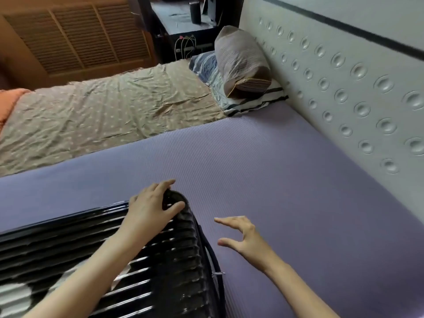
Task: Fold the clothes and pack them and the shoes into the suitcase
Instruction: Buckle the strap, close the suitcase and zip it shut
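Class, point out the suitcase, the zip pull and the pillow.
suitcase [160,283], head view, ribbed black shell.
zip pull [218,273], head view, metal tab.
pillow [241,63], head view, striped cover.

Suitcase [165,260] runs off the left and bottom edges, so its full shape is out of view. Left hand [150,211] covers the far corner, and its arm crosses the ribs and hides a strip of lid. White mark [13,297] on the lid is cut by the edge and partly under the arm, unreadable. Small metal bit [218,273] on the side is too small to name. Right hand [243,237]: forearm leaves at the bottom. Orange cloth [10,104] is clipped at the left. Pillow [247,104] sits half under the cushion [241,63]. Dark cylinder [195,10] up top is blurred.
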Tool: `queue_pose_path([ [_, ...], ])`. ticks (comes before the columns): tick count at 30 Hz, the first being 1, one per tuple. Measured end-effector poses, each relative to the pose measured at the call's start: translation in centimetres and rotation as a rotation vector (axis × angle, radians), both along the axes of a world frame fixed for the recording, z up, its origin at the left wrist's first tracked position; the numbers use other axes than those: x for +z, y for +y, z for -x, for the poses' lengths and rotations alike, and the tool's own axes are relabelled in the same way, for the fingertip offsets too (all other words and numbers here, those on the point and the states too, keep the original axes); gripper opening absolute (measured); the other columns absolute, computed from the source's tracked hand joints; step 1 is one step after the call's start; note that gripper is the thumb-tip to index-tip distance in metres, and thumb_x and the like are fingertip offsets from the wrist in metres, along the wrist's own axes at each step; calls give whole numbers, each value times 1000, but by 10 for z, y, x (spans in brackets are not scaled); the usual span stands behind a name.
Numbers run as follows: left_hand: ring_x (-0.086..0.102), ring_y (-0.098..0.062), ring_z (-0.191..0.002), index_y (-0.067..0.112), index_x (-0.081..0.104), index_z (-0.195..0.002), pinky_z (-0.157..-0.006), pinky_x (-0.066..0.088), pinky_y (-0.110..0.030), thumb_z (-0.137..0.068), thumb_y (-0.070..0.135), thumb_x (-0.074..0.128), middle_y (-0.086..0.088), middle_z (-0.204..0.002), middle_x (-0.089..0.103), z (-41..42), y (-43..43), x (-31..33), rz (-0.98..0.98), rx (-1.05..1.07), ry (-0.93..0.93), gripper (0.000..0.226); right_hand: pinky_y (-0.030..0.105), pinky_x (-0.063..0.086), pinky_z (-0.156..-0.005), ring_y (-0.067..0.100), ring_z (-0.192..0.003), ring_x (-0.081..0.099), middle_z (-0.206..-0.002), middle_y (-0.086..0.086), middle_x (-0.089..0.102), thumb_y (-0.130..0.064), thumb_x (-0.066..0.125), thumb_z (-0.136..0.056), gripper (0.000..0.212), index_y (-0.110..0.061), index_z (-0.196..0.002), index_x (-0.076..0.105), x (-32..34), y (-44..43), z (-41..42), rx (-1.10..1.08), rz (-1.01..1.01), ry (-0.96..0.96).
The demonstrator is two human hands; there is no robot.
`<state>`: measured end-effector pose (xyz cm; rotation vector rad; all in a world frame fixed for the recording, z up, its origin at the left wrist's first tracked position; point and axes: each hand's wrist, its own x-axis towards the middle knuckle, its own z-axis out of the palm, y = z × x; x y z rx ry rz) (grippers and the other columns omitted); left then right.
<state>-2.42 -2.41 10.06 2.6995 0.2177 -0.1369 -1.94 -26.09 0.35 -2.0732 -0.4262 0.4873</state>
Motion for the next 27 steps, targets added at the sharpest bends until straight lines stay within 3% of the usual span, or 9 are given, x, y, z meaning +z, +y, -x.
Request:
queue_pose_path([
  [2,44,-14,-126,31,37,-140,-105,35,-37,-88,43,58,5,-134,50,-5,9,0,92,32,-9,58,22,31,-109,-2,-123,41,-118,-32,45,-28,69,-85,51,-41,-130,50,16,18,-27,79,25,-30],
  [4,47,-15,-123,30,41,-138,-103,37,-34,-87,44,59,3,-133,50,-9,18,-2,108,61,14,56,30,29,-113,3,-127,39,-127,-24,49,-23,68,-86,55,-40,-134,47,25,38,-53,176,76,-61],
  [6,48,-14,-121,32,43,-135,-102,38,-32,-81,53,61,4,-131,51,-13,29,-5,117,80,106,61,37,15,-118,7,-136,27,-142,-15,44,-20,66,-88,60,-40,-139,42,29,58,-75,305,176,-90],
  [8,50,-12,-119,36,45,-132,-101,39,-32,-64,72,62,6,-128,53,-21,42,-3,196,96,273,78,36,-5,-119,9,-144,10,-151,-11,32,-17,63,-90,62,-42,-141,37,31,76,-95,419,276,-96],
  [10,54,-9,-112,39,49,-125,-99,42,-29,-40,88,58,11,-120,56,-32,55,1,274,95,411,99,30,-8,-115,8,-145,8,-152,-12,30,-15,62,-90,63,-39,-143,36,32,91,-114,535,339,-123],
  [13,55,-5,-108,35,54,-118,-98,43,-28,-40,87,58,13,-117,59,-46,65,2,261,29,553,94,31,4,-117,9,-143,14,-150,-16,33,-13,62,-90,62,-37,-142,38,35,108,-135,635,398,-141],
  [17,56,2,-100,38,57,-106,-89,44,-20,-23,95,51,19,-107,59,-50,73,-1,257,11,592,101,30,18,-113,12,-141,21,-151,-6,35,-8,57,-92,58,-36,-140,42,29,126,-152,707,414,-91],
  [22,58,7,-100,43,60,-101,-95,45,-20,-39,84,65,22,-104,63,-47,88,0,351,16,638,75,38,34,-112,11,-134,39,-142,-5,48,-2,55,-92,52,-36,-132,53,5,153,-169,787,302,169],
  [27,58,8,-102,45,63,-104,-100,43,-25,-51,76,71,24,-107,65,-46,100,-2,469,8,663,62,35,46,-102,15,-121,55,-131,3,58,11,44,-90,55,-23,-130,58,-14,177,-172,906,251,307],
])
